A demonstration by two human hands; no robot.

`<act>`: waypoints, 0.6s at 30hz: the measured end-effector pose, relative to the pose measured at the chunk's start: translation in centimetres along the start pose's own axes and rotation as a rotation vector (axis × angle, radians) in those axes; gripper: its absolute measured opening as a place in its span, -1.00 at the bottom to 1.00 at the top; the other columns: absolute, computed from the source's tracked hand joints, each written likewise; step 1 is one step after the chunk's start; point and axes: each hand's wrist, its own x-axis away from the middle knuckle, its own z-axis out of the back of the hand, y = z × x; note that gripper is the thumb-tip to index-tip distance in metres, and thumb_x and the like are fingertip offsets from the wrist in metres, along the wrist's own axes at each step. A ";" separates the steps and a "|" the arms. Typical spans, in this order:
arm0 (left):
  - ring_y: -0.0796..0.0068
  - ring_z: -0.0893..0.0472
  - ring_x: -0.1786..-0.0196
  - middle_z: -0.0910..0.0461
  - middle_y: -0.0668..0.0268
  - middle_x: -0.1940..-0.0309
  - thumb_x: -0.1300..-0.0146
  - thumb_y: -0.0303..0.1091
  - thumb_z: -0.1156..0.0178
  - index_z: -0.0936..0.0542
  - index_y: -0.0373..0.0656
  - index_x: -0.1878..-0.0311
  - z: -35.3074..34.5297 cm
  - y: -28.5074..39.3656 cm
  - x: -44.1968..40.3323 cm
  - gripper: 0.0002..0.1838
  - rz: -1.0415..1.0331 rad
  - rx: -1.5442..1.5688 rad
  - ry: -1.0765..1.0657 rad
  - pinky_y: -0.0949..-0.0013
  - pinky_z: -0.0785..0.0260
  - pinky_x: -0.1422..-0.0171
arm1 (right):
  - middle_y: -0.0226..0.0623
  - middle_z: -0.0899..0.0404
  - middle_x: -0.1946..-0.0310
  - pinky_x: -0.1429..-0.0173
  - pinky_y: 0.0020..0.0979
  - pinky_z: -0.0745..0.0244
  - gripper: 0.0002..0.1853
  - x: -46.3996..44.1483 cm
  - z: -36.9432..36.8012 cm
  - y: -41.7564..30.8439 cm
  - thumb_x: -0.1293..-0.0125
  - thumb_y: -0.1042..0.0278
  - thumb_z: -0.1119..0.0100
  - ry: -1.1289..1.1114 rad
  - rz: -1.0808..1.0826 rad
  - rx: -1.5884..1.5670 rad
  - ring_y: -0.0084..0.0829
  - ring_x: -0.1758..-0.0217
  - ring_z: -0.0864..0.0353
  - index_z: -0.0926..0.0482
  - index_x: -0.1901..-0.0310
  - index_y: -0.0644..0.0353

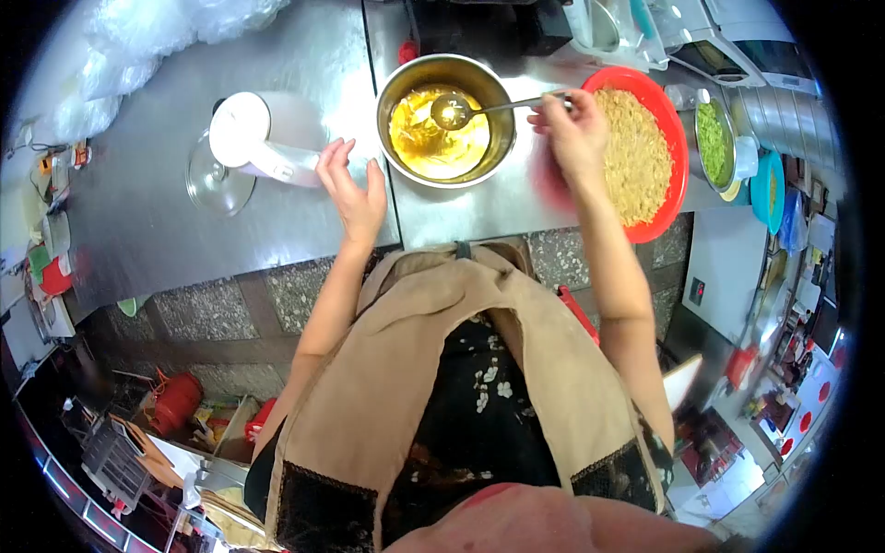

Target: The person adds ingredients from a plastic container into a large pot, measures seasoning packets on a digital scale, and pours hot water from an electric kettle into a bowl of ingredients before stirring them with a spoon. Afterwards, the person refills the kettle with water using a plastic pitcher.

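Note:
My right hand (578,138) grips the handle of a metal ladle (452,111). The ladle's bowl is over or in the shiny yellow liquid (419,138) of a steel pot (505,157); I cannot tell how deep it sits. My left hand (355,194) is empty, its fingers apart, left of the pot. Close to those fingers is the end of a white container with a long handle or spout (295,164). Beside my right wrist stands a red basin (678,138) full of yellowish shredded food (636,152).
A glass lid (226,191) lies beside the white container on the steel table (120,212). Plastic bags (129,55) are at the back left. At the right stand a metal bowl of chopped greens (712,143) and a blue basin (763,194).

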 end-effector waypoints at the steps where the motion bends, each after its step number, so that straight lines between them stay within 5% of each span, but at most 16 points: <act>1: 0.12 -0.30 -0.12 -0.26 0.05 -0.05 -0.02 -0.58 -0.12 -0.36 -0.26 -0.04 -0.2 -0.3 0.0 -0.56 0.011 0.003 -0.027 0.22 -0.22 -0.14 | -0.21 -0.59 0.42 0.42 -0.54 -0.51 -0.83 0.3 0.5 -2.7 -0.22 0.45 -0.14 -0.004 -0.007 0.003 -0.46 0.44 -0.62 -0.45 0.20 0.32; 5: 0.23 -0.35 -0.07 -0.32 0.10 -0.05 -0.05 -0.58 -0.12 -0.38 -0.24 -0.05 -0.9 -1.2 -0.6 -0.58 0.003 0.018 -0.039 0.29 -0.27 -0.03 | -0.26 -0.59 0.45 0.38 -0.54 -0.54 -0.83 0.9 2.5 -13.5 -0.22 0.46 -0.15 -0.035 0.117 0.086 -0.51 0.46 -0.61 -0.47 0.18 0.30; 9: 0.13 -0.34 -0.08 -0.31 0.03 0.00 -0.05 -0.61 -0.08 -0.38 -0.29 -0.02 -1.6 -1.5 -1.9 -0.60 0.037 0.018 -0.104 0.24 -0.25 -0.06 | -0.30 -0.56 0.55 0.58 -0.64 -0.43 -0.78 1.5 3.9 -23.1 -0.24 0.41 -0.07 0.135 0.244 0.236 -0.61 0.65 -0.51 -0.46 0.11 0.31; 11: 0.14 -0.34 -0.07 -0.32 0.03 -0.01 -0.05 -0.60 -0.08 -0.38 -0.29 -0.02 -2.1 -1.1 -3.2 -0.60 0.027 0.023 -0.110 0.24 -0.25 -0.05 | -0.39 -0.51 0.59 0.58 -0.66 -0.25 -0.72 0.3 6.2 -26.6 -0.22 0.18 -0.12 0.078 0.764 0.799 -0.68 0.67 -0.38 -0.51 0.22 0.24; 12: 0.14 -0.34 -0.07 -0.33 0.04 -0.01 -0.05 -0.60 -0.08 -0.38 -0.29 -0.02 -2.1 -0.7 -3.5 -0.61 0.038 0.023 -0.119 0.25 -0.25 -0.04 | -0.38 -0.50 0.58 0.57 -0.65 -0.26 -0.71 1.1 6.6 -28.1 -0.22 0.17 -0.11 -0.087 0.844 0.739 -0.67 0.66 -0.38 -0.50 0.20 0.24; 14: 0.15 -0.34 -0.07 -0.34 0.04 -0.02 -0.05 -0.59 -0.08 -0.38 -0.29 -0.01 -2.4 -0.3 -4.0 -0.61 0.069 0.039 -0.139 0.25 -0.25 -0.03 | -0.35 -0.50 0.55 0.56 -0.62 -0.28 -0.69 1.6 6.5 -30.6 -0.23 0.15 -0.10 -0.535 0.585 0.152 -0.64 0.65 -0.39 -0.47 0.17 0.25; 18: 0.15 -0.36 -0.05 -0.35 0.04 -0.01 -0.05 -0.58 -0.09 -0.38 -0.29 -0.01 -4.2 -1.8 -4.3 -0.61 0.010 0.062 -0.068 0.26 -0.25 -0.02 | -0.28 -0.50 0.48 0.54 -0.57 -0.32 -0.64 1.3 6.3 -32.6 -0.24 0.11 -0.07 -0.755 0.411 -0.127 -0.58 0.62 -0.42 -0.42 0.11 0.26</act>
